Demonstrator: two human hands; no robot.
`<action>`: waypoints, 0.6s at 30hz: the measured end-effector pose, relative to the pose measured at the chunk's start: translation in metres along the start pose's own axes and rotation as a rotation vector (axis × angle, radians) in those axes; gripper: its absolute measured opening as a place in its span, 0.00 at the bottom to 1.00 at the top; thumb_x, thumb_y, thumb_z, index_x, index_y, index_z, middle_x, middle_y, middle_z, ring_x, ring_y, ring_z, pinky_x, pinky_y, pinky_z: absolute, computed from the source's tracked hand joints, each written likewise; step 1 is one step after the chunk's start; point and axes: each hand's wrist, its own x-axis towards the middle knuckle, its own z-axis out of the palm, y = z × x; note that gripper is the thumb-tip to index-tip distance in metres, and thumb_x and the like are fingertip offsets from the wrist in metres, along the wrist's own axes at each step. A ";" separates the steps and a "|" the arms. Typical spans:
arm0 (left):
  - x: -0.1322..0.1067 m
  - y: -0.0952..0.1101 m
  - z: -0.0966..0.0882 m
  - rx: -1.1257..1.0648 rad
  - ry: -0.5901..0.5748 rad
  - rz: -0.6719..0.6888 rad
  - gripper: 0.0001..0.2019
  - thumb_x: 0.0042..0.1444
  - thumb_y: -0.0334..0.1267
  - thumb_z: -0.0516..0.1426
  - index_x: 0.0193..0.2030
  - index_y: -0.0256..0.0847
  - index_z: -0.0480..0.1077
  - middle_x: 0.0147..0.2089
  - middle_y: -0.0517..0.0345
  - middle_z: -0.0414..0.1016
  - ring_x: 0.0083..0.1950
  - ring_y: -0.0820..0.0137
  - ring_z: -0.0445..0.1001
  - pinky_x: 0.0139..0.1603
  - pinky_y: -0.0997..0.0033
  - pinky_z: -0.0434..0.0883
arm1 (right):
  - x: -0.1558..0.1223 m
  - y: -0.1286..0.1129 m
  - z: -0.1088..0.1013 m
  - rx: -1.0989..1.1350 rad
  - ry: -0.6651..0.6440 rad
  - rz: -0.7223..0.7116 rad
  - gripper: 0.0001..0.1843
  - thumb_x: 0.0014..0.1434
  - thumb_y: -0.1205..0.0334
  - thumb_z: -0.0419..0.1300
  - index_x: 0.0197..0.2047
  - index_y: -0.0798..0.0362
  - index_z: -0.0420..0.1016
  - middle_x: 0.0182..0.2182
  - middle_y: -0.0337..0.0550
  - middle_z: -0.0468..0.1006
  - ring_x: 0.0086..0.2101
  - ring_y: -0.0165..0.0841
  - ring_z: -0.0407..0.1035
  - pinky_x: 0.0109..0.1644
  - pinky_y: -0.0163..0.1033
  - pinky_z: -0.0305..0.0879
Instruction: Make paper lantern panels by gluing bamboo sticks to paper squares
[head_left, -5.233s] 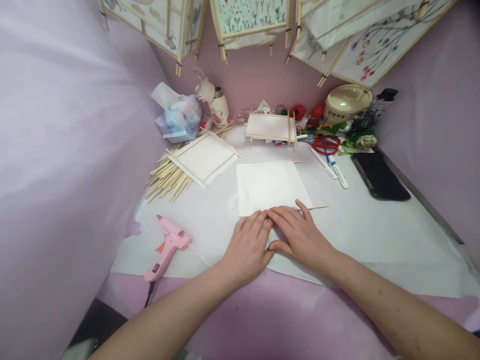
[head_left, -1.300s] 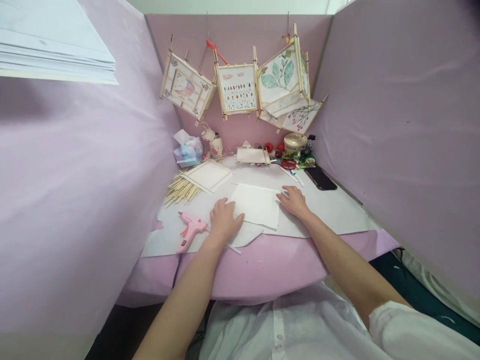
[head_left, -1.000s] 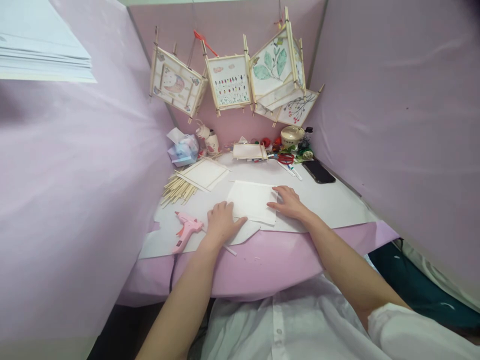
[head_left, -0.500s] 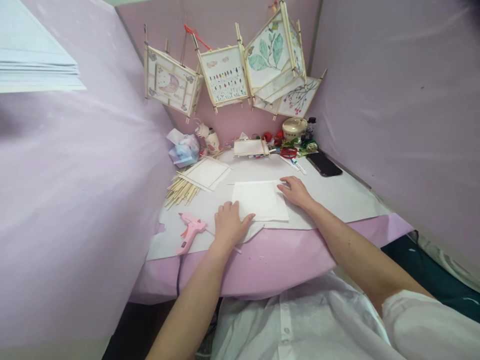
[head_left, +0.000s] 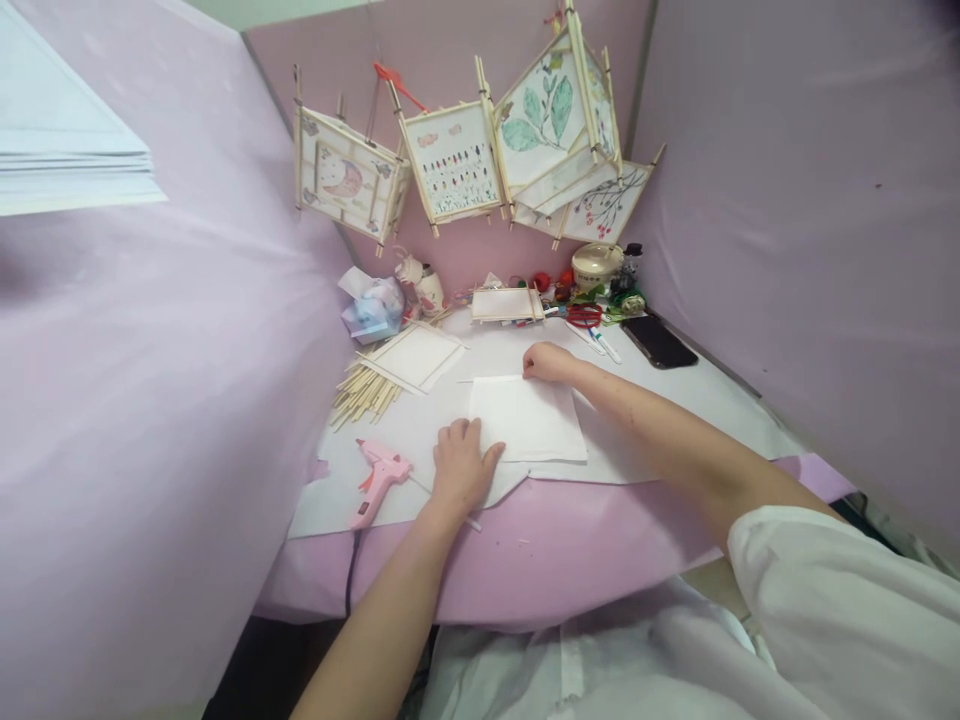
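A square sheet of white paper [head_left: 529,418] lies flat near the front edge of the table [head_left: 570,545], on a larger white sheet [head_left: 697,400] that covers most of the pink tabletop. The left hand [head_left: 459,467] rests palm down at the paper's near left corner, fingers spread and lying flat, the thumb on the paper's edge — it presses rather than grips, closed on nothing. The right hand [head_left: 547,361] reaches across to the paper's far edge, near its right corner, fingers curled down onto that edge; whether they pinch the paper or only touch it cannot be told from here.

Just left of the left hand, near the front left corner of the white sheet, lies a pink glue gun [head_left: 379,480], its cord dropping over the table's front edge. Farther back on the left side sits a bundle of thin wooden sticks [head_left: 364,392], with a stick-framed paper panel [head_left: 411,356] lying partly over them. At the back left corner stands a tissue pack [head_left: 370,306]. Along the back edge lie a second framed panel [head_left: 505,304], red scissors [head_left: 583,314] and a cream lidded pot [head_left: 596,264] — a dark phone [head_left: 658,341] lies toward the right edge. Painted paper lanterns [head_left: 480,150] hang above the back of the table.
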 end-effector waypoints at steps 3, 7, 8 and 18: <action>0.000 0.001 0.000 -0.004 -0.008 -0.011 0.25 0.64 0.51 0.51 0.63 0.39 0.63 0.62 0.41 0.64 0.60 0.50 0.61 0.54 0.52 0.64 | 0.003 -0.001 -0.003 -0.025 -0.079 0.000 0.15 0.64 0.54 0.59 0.50 0.54 0.73 0.49 0.46 0.75 0.46 0.37 0.72 0.50 0.48 0.71; 0.000 0.001 -0.001 -0.037 -0.015 -0.013 0.26 0.64 0.50 0.51 0.63 0.37 0.62 0.62 0.41 0.64 0.60 0.50 0.60 0.55 0.51 0.63 | 0.003 -0.003 -0.010 -0.031 -0.181 0.001 0.15 0.65 0.54 0.58 0.51 0.53 0.73 0.51 0.46 0.74 0.47 0.37 0.71 0.50 0.48 0.71; 0.000 0.001 0.000 -0.052 -0.008 -0.012 0.25 0.64 0.50 0.52 0.63 0.38 0.63 0.62 0.41 0.64 0.60 0.50 0.60 0.56 0.51 0.63 | 0.003 -0.004 -0.012 -0.027 -0.209 0.006 0.16 0.65 0.54 0.58 0.52 0.53 0.73 0.51 0.46 0.74 0.47 0.37 0.71 0.50 0.48 0.71; 0.000 -0.005 -0.003 -0.226 0.243 -0.058 0.20 0.64 0.45 0.52 0.60 0.40 0.64 0.60 0.45 0.66 0.61 0.55 0.62 0.60 0.54 0.62 | -0.024 -0.015 -0.069 0.110 -0.178 0.012 0.07 0.59 0.64 0.62 0.40 0.50 0.81 0.37 0.39 0.82 0.36 0.33 0.75 0.38 0.34 0.69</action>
